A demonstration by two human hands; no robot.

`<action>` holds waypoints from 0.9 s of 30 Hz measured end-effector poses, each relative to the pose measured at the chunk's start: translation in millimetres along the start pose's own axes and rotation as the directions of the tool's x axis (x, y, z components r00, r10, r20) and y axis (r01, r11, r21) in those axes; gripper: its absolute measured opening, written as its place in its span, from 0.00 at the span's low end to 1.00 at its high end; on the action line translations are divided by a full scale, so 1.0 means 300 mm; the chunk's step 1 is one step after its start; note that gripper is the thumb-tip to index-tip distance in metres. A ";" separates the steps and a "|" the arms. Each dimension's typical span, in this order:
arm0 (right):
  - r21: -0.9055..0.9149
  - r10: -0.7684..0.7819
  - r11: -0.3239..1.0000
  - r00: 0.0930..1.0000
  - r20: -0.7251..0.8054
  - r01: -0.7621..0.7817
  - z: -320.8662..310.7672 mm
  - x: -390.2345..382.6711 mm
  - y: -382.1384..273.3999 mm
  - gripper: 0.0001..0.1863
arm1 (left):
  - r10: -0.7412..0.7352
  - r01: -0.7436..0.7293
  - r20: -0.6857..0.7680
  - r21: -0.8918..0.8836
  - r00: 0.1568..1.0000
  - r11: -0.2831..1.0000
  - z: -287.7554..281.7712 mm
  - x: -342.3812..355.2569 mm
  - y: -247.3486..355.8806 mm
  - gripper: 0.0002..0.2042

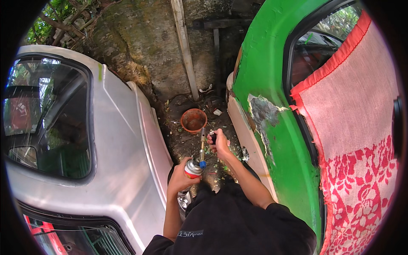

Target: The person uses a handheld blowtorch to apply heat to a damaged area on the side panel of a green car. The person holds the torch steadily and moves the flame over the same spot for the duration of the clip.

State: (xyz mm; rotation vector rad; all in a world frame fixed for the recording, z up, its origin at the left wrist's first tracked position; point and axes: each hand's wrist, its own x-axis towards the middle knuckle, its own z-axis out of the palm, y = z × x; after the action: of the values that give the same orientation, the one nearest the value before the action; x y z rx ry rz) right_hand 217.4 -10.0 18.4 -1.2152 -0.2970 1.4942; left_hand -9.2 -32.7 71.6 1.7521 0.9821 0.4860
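Note:
My left hand (180,177) is wrapped round the canister of a gas blowtorch (194,168). The can is silver, white and red, with a blue knob and a brass tube that points away from me. No flame can be made out at its metal nozzle. Close beside that nozzle, my right hand (221,143) is closed on a small dark lighter (213,137), its metal top toward the torch. To the right, the green car body (289,170) bears a patch of peeled paint (264,111) with grey filler or metal showing.
A silver-white car body (117,157) stands close on my left. An orange-brown bucket (194,120) sits on the littered ground ahead. A wooden post (185,46) leans on the mossy wall (148,51). A pink-and-red cloth (352,123) hangs over the green car's window.

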 end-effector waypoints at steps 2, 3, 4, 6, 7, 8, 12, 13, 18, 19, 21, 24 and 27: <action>-0.010 -0.023 1.000 1.000 0.007 0.023 0.007 0.000 -0.011 0.19 | -0.005 0.005 0.004 0.002 1.000 1.000 -0.001 -0.002 -0.007 0.36; -0.015 -0.044 0.999 0.999 0.013 0.044 0.014 0.003 -0.018 0.19 | -0.007 0.007 0.007 0.004 1.000 1.000 -0.001 -0.002 -0.009 0.36; -0.019 -0.065 0.998 0.998 0.017 0.065 0.022 0.004 -0.026 0.19 | -0.013 0.013 0.019 0.003 1.000 1.000 -0.002 -0.001 -0.005 0.36; -0.032 -0.078 0.997 0.996 -0.032 0.077 0.041 0.003 -0.034 0.18 | -0.026 0.026 0.044 0.003 0.999 1.000 -0.005 0.002 0.009 0.35; -0.041 -0.084 0.996 0.995 -0.056 0.082 0.046 0.001 -0.037 0.18 | -0.024 0.025 0.043 -0.006 0.999 1.000 -0.004 0.003 0.008 0.35; -0.034 -0.083 0.996 0.996 -0.039 0.082 0.043 0.002 -0.035 0.18 | -0.023 0.023 0.041 -0.014 0.999 1.000 -0.003 0.004 0.004 0.35; 0.000 -0.058 0.998 0.998 0.026 0.058 -0.002 0.020 -0.002 0.18 | -0.023 0.024 0.038 -0.039 0.999 0.999 0.003 0.015 -0.005 0.34; 0.012 -0.043 0.999 0.998 0.042 0.043 -0.007 0.021 0.003 0.17 | -0.014 0.015 0.037 -0.033 0.999 0.999 0.005 0.016 -0.008 0.34; 0.017 -0.039 0.999 0.999 0.015 0.039 -0.023 0.030 0.020 0.17 | -0.001 0.001 0.025 -0.015 1.000 1.000 0.011 0.024 -0.029 0.34; 0.021 -0.032 0.999 0.999 0.012 0.032 -0.022 0.027 0.022 0.17 | -0.008 0.008 0.023 -0.018 1.000 1.000 0.011 0.024 -0.034 0.34; 0.052 0.017 0.998 1.000 0.014 -0.017 -0.026 0.017 0.024 0.17 | -0.022 0.023 0.019 -0.024 1.000 0.999 0.010 0.026 -0.042 0.35; 0.053 0.031 0.998 0.999 0.007 -0.031 -0.031 0.015 0.025 0.16 | 0.000 0.000 0.011 -0.024 1.000 1.000 0.008 0.030 -0.049 0.35; 0.014 -0.021 1.000 1.000 -0.011 0.022 -0.026 0.023 0.019 0.17 | -0.053 0.053 0.051 0.011 0.997 0.999 0.001 0.032 -0.015 0.33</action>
State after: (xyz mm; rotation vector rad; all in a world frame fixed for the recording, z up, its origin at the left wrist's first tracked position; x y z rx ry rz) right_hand 221.4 -9.3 7.2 -1.2052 -0.2915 1.4687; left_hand -5.0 -24.6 66.2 1.7337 0.9936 0.4016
